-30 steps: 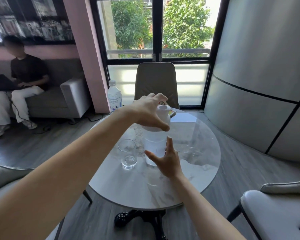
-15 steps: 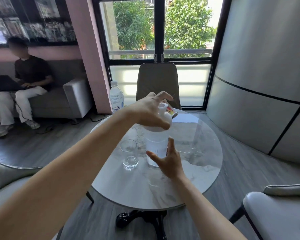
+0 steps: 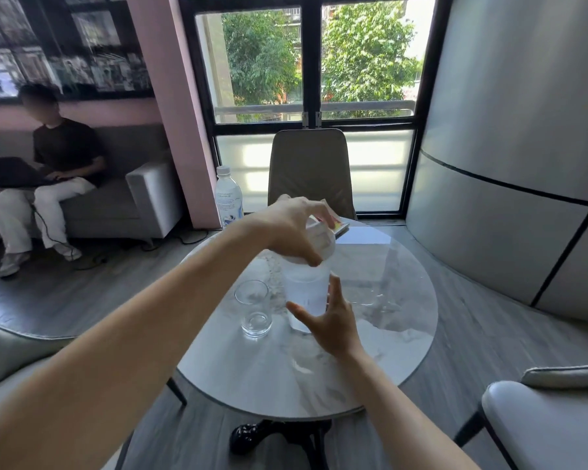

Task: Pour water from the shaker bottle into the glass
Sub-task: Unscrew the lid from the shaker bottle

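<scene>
Head view, shaker bottle: the shaker bottle is standing upright on the round marble surface, roughly at its middle, with water showing through the frosted wall.
Head view, lid: the white lid is sitting on top of the bottle, now looking slightly tipped compared with half a second ago; whether it is unscrewing or only tilting in the grip I cannot tell.
Head view, left hand: the left hand is reaching in from the near left and curling over the lid, fingers wrapping down around its rim and gripping it. Over the last second the fingertips are shifting round the lid, which reads as a twisting motion.
Head view, right hand: the right hand is coming in from the near right, fingers spread and open, moving closer to the bottle's lower wall than a second ago. Thumb and forefinger are lying just beside or against the wall; no closed grasp is showing yet.
Head view, glass: the glass is standing just left of the bottle, apart from it, and looks empty.
Head view, far edge: a capped plastic water bottle and a colourful flat item are sitting at the far side, well clear of the work.
Meaning for task: judging from this, the lid is being opened while the right hand is bracing the body. Pouring is not yet beginning.
Risk: the bottle may turn with the lid if the right hand is not closing firmly.
</scene>
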